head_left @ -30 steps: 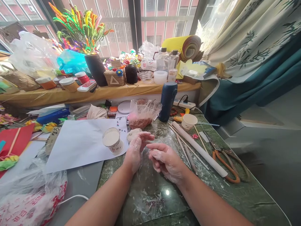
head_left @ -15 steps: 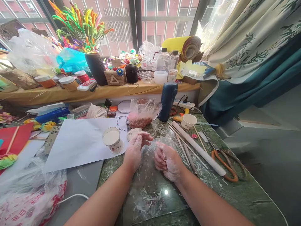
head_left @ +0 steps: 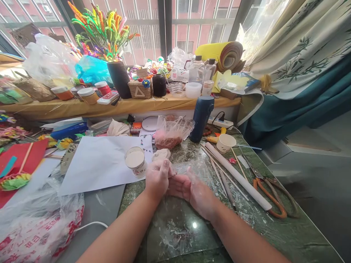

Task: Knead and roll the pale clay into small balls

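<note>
My left hand (head_left: 157,179), dusted with white powder, is closed with its fingers curled in. Whatever it may hold is hidden. Beside and slightly below it, my right hand (head_left: 201,191) lies open, palm showing, fingers stretched towards the left one. Both are over a clear sheet (head_left: 178,219) smeared with white residue. Just behind the left hand rests a pale lump of clay (head_left: 161,154). A paper cup (head_left: 139,170) filled with white powder stands to the left, at the edge of the white paper (head_left: 98,160).
To the right lie a white rolling rod (head_left: 238,175), thin sticks and orange-handled scissors (head_left: 270,197). A blue bottle (head_left: 202,118), a bag of reddish clay (head_left: 170,137) and an empty paper cup (head_left: 226,142) stand farther back. Plastic bags (head_left: 49,226) fill the left front.
My left hand has gone from open to closed. The right fist has opened and its fingers have come under the left hand. The camera has turned slightly left.
</note>
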A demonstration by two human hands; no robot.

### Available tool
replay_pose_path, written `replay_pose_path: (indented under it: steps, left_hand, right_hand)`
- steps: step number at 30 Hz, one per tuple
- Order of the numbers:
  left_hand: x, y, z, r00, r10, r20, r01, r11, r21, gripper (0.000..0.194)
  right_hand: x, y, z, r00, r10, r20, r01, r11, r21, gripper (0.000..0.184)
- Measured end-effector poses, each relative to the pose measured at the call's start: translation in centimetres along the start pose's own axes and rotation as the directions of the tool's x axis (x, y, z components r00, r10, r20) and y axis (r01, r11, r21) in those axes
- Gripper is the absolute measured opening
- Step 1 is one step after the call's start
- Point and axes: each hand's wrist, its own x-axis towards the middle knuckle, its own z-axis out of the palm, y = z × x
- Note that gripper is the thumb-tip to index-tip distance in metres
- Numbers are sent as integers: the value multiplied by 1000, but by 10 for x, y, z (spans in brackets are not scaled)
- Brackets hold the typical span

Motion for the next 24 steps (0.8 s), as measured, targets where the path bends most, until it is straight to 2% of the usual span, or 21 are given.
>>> replay_pose_path:
  steps: [3, 6, 7, 9, 11, 12, 13, 15, 17, 19, 21, 23, 24]
  left_hand:
    - [6, -7, 1, 986, -157, -57, 146, 975, -165, 65]
    - [8, -10, 5, 968, -240, -68, 216, 944, -250, 65]
    - [6, -9, 6, 968, -241, -73, 216, 944, -247, 64]
    - [1, -7, 10, 985, -165, -58, 153, 974, -167, 61]
    - [-6, -2, 14, 997, -15, 75, 16, 1000, -14, 55]
    - [-9, 1, 16, 987, 10, 161, -13, 1000, 14, 51]
    - [-12, 3, 18, 958, 48, 283, -69, 996, 65, 48]
    - [-15, 9, 22, 848, 106, 519, -237, 952, 194, 52]
    - [-17, 12, 23, 755, 127, 643, -373, 890, 263, 56]
    - [-17, 14, 22, 720, 136, 680, -434, 854, 288, 59]
    - [-17, 13, 19, 721, 176, 670, -482, 822, 304, 60]
    - [-16, 9, 14, 765, 256, 591, -512, 798, 316, 56]
    - [-15, 7, 12, 797, 298, 525, -511, 797, 323, 53]
  right_hand:
    - [7, 8, -7, 971, -108, -213, 101, 994, -44, 65]
    - [10, 8, -7, 902, -295, -315, 323, 945, 41, 53]
    - [10, 7, -4, 883, -318, -345, 368, 926, 88, 49]
    - [9, 4, 2, 888, -277, -366, 374, 899, 227, 46]
    - [8, 1, 5, 912, -219, -348, 349, 859, 374, 45]
    - [9, -1, 4, 915, -201, -349, 346, 836, 425, 44]
    - [9, -4, 1, 911, -187, -368, 353, 815, 459, 43]
    - [10, -9, -9, 883, -151, -445, 381, 784, 490, 40]
    - [11, -16, -22, 845, -104, -525, 401, 772, 493, 39]
    - [10, -22, -31, 809, -102, -579, 432, 772, 467, 38]
    - [8, -27, -33, 787, -144, -600, 473, 765, 437, 37]
    - [5, -30, -29, 801, -208, -561, 494, 759, 424, 41]
    - [4, -31, -27, 823, -231, -518, 479, 773, 416, 44]
